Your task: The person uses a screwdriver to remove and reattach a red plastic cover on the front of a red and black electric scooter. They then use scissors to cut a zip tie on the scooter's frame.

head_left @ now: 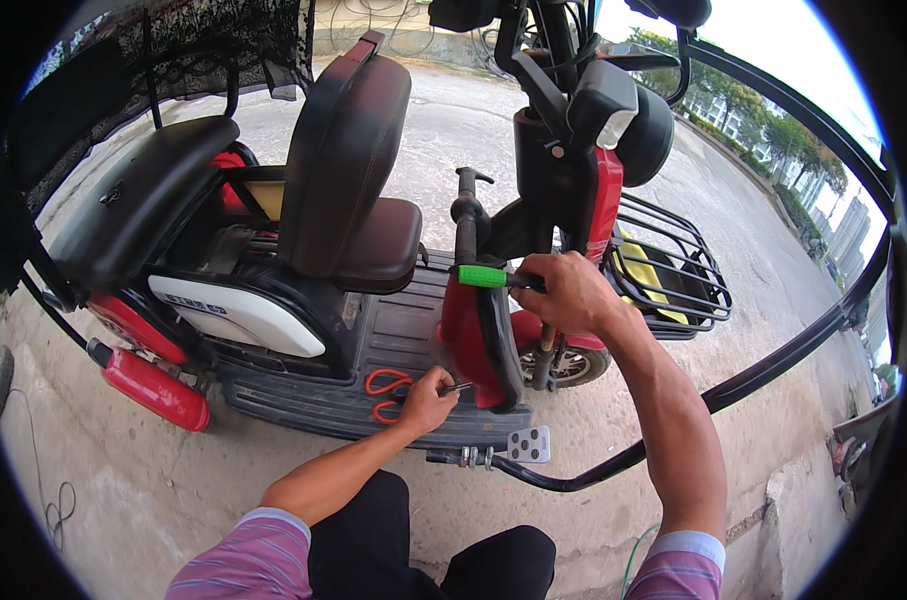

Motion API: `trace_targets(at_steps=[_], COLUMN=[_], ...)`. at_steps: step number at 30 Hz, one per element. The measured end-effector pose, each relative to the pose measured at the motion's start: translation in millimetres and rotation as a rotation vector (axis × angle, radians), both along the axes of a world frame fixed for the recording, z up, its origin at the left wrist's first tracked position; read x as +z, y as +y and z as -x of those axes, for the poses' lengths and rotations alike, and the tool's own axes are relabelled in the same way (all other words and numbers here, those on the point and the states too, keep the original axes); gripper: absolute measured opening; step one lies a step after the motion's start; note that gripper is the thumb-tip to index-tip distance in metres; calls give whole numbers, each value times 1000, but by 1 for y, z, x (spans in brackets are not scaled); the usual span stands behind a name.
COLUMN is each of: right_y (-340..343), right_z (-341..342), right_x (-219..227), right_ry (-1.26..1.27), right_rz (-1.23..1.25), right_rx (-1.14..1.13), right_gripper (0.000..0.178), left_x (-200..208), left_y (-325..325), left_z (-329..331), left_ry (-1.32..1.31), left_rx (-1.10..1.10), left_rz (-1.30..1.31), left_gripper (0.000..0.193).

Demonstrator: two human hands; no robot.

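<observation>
My right hand (572, 288) is closed on the black end of a green-handled tool (484, 276). Its ribbed green part points left, above the red front panel (469, 335) of an electric tricycle. Lower down, my left hand (429, 402) pinches a small dark thin piece (460, 387) whose kind I cannot make out; it lies close to the bottom of that panel. Just left of this hand are the orange-red loop handles of scissors (386, 382) over the ribbed footboard (394, 340). Whether my left fingers touch the scissors is hidden.
A brown padded seat (379, 240) stands left of the footboard, with a rear bench (144, 185) behind it. At the right are a black front basket (669, 270) and a curved black frame bar (744, 375). A metal pedal (530, 444) juts out near my knees.
</observation>
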State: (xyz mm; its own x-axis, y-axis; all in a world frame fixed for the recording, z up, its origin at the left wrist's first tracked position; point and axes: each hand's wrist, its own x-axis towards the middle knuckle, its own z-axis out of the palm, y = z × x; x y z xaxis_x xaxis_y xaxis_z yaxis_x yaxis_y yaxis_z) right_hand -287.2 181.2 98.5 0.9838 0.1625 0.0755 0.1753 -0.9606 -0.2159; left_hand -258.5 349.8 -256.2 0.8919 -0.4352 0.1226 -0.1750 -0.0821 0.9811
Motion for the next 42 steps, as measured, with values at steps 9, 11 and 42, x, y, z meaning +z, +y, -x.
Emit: trace_targets(at_steps=[9,11,42], right_y=[16,18,10], right_z=[12,13,14], right_x=[6,6,16], right_ry=[192,192,-108], right_rz=[-188,-219,-330], right_rx=[35,34,91], right_gripper=[30,30,27], left_x=[193,207,249], left_y=[16,18,4], left_z=[9,7,-15], left_ry=[203,220,216], left_rx=[-233,-258,-259], left_rz=[672,662,616], left_gripper=[19,18,15])
